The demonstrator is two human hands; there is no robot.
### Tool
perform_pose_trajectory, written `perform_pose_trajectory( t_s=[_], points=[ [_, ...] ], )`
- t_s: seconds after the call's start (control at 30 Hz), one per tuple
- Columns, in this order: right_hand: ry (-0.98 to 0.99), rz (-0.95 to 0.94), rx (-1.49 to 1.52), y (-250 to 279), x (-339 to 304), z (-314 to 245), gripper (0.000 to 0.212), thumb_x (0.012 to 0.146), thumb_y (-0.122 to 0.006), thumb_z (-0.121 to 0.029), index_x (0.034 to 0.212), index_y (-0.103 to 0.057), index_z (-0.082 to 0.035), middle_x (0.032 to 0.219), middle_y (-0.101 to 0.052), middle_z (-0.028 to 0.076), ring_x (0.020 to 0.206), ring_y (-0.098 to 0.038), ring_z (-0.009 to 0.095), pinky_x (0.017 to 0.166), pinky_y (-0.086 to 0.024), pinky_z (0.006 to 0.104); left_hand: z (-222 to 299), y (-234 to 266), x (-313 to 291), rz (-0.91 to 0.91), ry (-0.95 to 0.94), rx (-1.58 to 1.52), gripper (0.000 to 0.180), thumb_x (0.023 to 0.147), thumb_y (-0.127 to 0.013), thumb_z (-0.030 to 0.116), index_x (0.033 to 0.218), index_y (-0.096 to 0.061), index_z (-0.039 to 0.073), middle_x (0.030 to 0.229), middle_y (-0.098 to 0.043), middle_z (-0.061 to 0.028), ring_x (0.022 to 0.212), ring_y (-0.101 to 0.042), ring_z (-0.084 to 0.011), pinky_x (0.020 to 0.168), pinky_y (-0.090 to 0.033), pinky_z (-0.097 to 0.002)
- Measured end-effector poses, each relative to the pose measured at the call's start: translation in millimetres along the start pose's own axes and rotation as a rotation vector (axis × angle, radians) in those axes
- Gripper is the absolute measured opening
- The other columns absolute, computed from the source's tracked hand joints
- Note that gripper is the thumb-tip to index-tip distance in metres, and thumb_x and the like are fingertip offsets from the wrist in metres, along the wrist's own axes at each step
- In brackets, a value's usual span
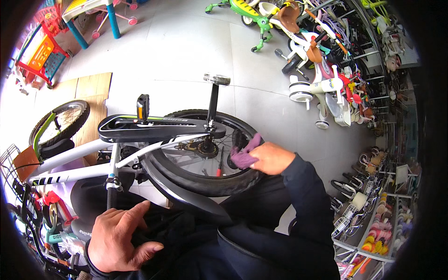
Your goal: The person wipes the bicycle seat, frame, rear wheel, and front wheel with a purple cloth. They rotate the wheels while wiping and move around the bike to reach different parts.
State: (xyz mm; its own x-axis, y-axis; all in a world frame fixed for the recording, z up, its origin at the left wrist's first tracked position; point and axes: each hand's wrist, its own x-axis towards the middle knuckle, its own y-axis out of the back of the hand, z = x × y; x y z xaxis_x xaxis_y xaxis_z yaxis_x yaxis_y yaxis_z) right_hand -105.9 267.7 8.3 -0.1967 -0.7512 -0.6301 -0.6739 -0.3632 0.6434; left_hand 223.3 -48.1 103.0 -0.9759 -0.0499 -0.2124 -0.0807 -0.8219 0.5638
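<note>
A white child's bicycle point(79, 154) lies tilted on its side across my legs. My right hand point(273, 158) is closed on a purple cloth point(245, 156), which it holds at the right side of the rear wheel point(200, 184), by the tyre and spokes. Over my dark lap, close to the black seat post point(111, 198), my left hand point(119, 235) has its thumb and fingers apart and nothing in it. A black chain guard point(154, 128) runs along the frame, with a pedal point(143, 107) above it. One training wheel point(217, 79) stands up on a black strut beside the hub.
Cardboard point(95, 93) lies under the front wheel point(60, 123). A red-handled tool point(219, 171) shows through the spokes. Children's ride-on toys point(326, 88) and loaded shelves point(373, 233) line the right side. A toy shopping cart point(42, 53) and a small table point(88, 9) stand far left.
</note>
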Motion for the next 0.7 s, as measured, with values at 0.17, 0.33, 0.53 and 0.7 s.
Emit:
perform_pose_trajectory(
  t_s=[0.17,0.33,0.53,0.7],
  points=[
    [0.063,0.032,0.387,-5.1,-3.3,-35.1,0.025,0.086,-0.065,-0.021,0.088,-0.064,0.004,0.081,-0.065,0.028,0.076,-0.062,0.046,0.07,-0.049,0.0489,6.4,4.4,11.3,-0.084,-0.034,-0.024,0.069,0.083,-0.085,0.043,0.126,-0.063,-0.007,0.081,-0.07,-0.0146,0.074,-0.07,-0.035,0.069,-0.056,-0.0411],
    [-0.016,0.024,0.359,-7.3,-0.5,-20.0,0.025,0.084,-0.06,-0.019,0.082,-0.063,0.005,0.077,-0.063,0.028,0.071,-0.06,0.046,0.068,-0.048,0.0488,17.4,22.2,42.1,-0.29,-0.049,0.198,0.057,0.086,-0.081,0.033,0.123,-0.064,-0.007,0.084,-0.068,-0.0201,0.079,-0.069,-0.0389,0.07,-0.054,-0.0449],
    [0.134,0.156,0.251,-12.3,-2.9,-9.6,0.022,0.08,-0.061,-0.017,0.084,-0.065,0.004,0.08,-0.064,0.027,0.074,-0.062,0.046,0.069,-0.049,0.0484,5.4,-52.1,145.6,-0.48,-0.251,0.246,0.041,0.095,-0.069,0.025,0.124,-0.064,-0.004,0.108,-0.069,-0.0271,0.099,-0.069,-0.0423,0.084,-0.055,-0.0475],
    [0.106,0.127,0.217,-12.2,-3.2,-2.0,0.022,0.08,-0.06,-0.017,0.083,-0.064,0.004,0.08,-0.064,0.028,0.075,-0.061,0.047,0.07,-0.049,0.05,4.6,-128.8,193.0,-0.766,-0.201,0.093,0.043,0.1,-0.062,0.03,0.132,-0.06,0.001,0.115,-0.069,-0.0265,0.106,-0.068,-0.0433,0.093,-0.052,-0.0505]
  ],
)
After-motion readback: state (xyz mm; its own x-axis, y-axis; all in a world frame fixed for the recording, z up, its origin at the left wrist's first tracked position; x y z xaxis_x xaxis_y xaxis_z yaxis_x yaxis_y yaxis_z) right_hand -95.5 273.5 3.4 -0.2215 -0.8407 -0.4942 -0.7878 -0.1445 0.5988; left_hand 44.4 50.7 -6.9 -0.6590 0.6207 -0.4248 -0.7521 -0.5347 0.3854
